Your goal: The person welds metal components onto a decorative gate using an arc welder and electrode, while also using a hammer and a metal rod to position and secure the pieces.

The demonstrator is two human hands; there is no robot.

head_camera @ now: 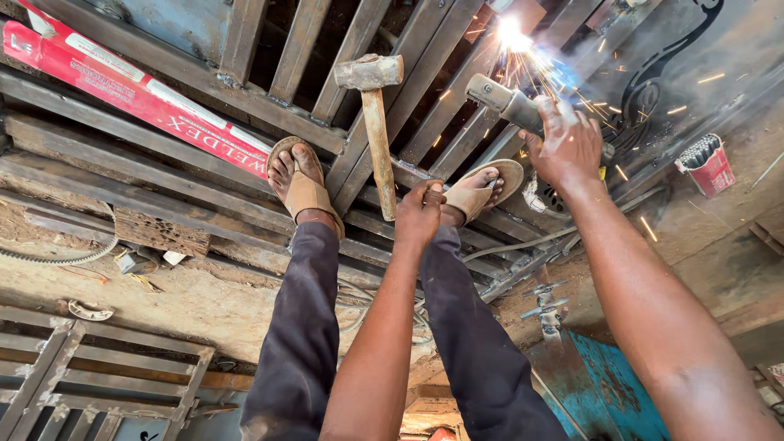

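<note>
My left hand (420, 214) is closed around the lower end of a hammer's wooden handle (378, 147); its steel head (368, 72) points away from me over a metal bar frame (245, 98). My right hand (567, 145) grips the body of an angle grinder (506, 102). The grinder's disc end meets a bar of the frame, and bright sparks (514, 37) spray from that spot. Both my feet, in tan sandals (306, 192), stand on the frame's bars between the two hands.
A long red flat box (122, 86) lies on the frame at upper left. A small red box of rods (709, 163) stands at right. A blue metal piece (604, 392) is near my right arm, and another bar grille (90, 376) at lower left.
</note>
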